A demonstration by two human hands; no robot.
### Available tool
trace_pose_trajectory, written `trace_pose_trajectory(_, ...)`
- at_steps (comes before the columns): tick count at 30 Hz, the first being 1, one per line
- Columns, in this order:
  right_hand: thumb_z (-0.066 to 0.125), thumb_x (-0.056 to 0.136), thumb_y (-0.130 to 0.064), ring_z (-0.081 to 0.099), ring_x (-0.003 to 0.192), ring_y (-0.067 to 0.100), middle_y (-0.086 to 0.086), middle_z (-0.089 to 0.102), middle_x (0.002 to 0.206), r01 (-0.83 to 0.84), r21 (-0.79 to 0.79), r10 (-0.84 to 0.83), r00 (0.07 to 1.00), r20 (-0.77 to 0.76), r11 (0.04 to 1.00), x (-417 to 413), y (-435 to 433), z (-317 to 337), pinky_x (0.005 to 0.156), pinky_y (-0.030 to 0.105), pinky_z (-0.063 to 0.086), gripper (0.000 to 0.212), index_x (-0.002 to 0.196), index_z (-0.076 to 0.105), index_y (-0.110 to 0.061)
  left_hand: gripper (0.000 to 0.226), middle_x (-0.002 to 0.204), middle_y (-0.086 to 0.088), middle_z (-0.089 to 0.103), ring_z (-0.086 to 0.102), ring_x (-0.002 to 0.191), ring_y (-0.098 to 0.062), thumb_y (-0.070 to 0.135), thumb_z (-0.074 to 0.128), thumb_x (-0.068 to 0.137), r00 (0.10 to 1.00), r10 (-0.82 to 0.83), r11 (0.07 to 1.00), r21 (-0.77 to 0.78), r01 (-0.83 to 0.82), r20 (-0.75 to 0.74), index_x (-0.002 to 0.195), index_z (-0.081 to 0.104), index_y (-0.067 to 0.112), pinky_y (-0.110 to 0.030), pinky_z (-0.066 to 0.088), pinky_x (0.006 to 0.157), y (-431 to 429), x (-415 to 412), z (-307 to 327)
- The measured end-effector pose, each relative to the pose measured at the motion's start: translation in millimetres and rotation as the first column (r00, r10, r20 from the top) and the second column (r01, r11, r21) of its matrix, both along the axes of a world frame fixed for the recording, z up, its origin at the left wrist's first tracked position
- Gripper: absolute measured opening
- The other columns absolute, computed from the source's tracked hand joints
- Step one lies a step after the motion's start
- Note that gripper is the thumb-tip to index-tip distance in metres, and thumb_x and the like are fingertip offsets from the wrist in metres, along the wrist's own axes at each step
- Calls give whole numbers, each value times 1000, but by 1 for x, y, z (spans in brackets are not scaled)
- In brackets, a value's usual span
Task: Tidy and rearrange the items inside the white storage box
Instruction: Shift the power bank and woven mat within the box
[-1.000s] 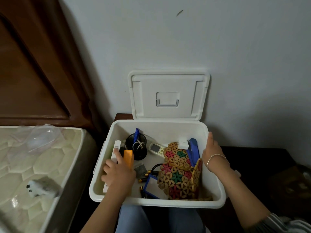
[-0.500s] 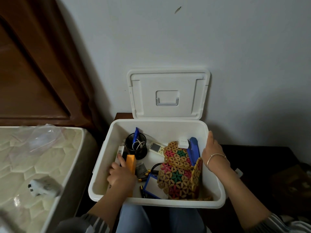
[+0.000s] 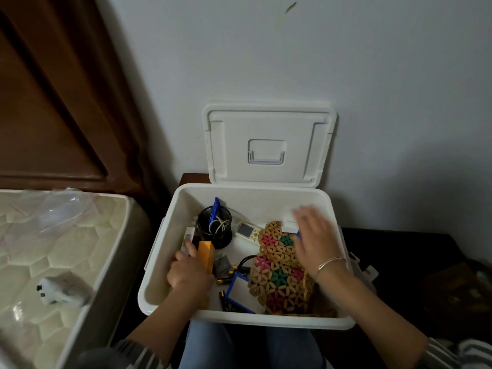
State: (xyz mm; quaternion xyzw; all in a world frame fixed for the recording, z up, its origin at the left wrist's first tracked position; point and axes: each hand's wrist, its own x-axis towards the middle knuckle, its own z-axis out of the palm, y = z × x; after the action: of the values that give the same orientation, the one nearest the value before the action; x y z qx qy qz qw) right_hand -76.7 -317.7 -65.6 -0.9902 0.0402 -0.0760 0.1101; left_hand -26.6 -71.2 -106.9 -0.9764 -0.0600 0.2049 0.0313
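Grey wall behind, white storage box (image 3: 159, 262) on lap, lid (image 3: 269, 145) propped open. Left hand (image 3: 190, 272) curled at the box's left side against an orange box (image 3: 206, 255); actual grip, cannot tell. Right hand (image 3: 316, 241) open, blurred, holding nothing, over the patterned bamboo mat (image 3: 279, 265). Step: mid-sort. Next probably needs a pinch on the small white block (image 3: 288, 225).

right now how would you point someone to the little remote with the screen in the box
Start at the open white plastic storage box below its raised lid. Near the back wall inside, find the black mesh cup and the multicoloured flower-pattern woven mat. The small pale remote lies flat between them, the only item with a grey screen.
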Motion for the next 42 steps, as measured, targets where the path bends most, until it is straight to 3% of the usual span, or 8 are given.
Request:
trace_pose_trajectory(4,45,95,-22,26,139,18,-1,34,149,-555,69,549,786,-285,829,10,62,-26,114,40,25,45,140,39,-21,105,145,-18,32,47,126,-30,50,59,86,1000,-8,1000,22,8,4,150,-14,8,-35,48,91,0,3,0)
trace_pose_trajectory(14,35,102,-30,14,146,17,-5,13,159,-762,-86,545,532,-648,641,57,112,-81,114,52,12,50,150,22,-26,106,145,-17,33,49,124,-29,48,62,86,1000,-11,1000,25,11,1,151,-13,9,-34,49,90,0,7,-3)
trace_pose_trajectory(18,29,103,-32,32,139,24,1,20,157,-725,-144,485,581,-654,674,57,115,-79,114,54,11,50,150,21,-21,103,146,-17,32,49,124,-29,46,61,88,1000,-30,999,35,30,-2,151,-11,7,-34,50,90,1,7,-5)
trace_pose_trajectory(23,24,103,-38,18,144,26,4,21,157,-683,-266,340,615,-711,680,56,103,-78,111,58,10,48,149,27,-23,97,149,-14,20,44,125,-25,39,63,89,998,-56,995,86,55,5,150,-3,1,-30,51,86,-4,8,-6)
trace_pose_trajectory(27,18,101,-46,-2,147,23,-4,16,159,-582,-62,377,600,-706,811,54,95,-67,114,52,-3,52,149,27,-26,91,152,-16,12,39,128,-25,39,57,93,993,-115,978,173,113,1,149,-1,-4,-29,49,89,-5,6,-7)
trace_pose_trajectory(31,28,99,-48,1,147,14,-9,16,158,-415,71,393,773,-499,907,48,60,-37,116,44,-3,53,148,25,-30,80,146,-15,27,40,128,-26,40,51,94,980,-195,939,293,179,27,148,11,-4,-34,39,100,-6,6,-3)
trace_pose_trajectory(37,51,94,-31,20,144,22,1,32,153,65,-37,-68,994,-85,997,23,-33,10,113,39,19,48,139,44,-19,71,145,-20,27,35,130,-34,33,51,93,921,-384,863,376,337,57,147,17,0,-42,34,104,0,7,-4)
trace_pose_trajectory(42,54,93,-32,11,146,29,15,12,158,318,66,-301,933,-195,946,5,-70,4,118,38,14,74,150,16,-4,45,134,-8,39,39,122,-27,35,42,94,788,-590,804,218,554,174,136,38,18,-42,33,98,14,14,-12)
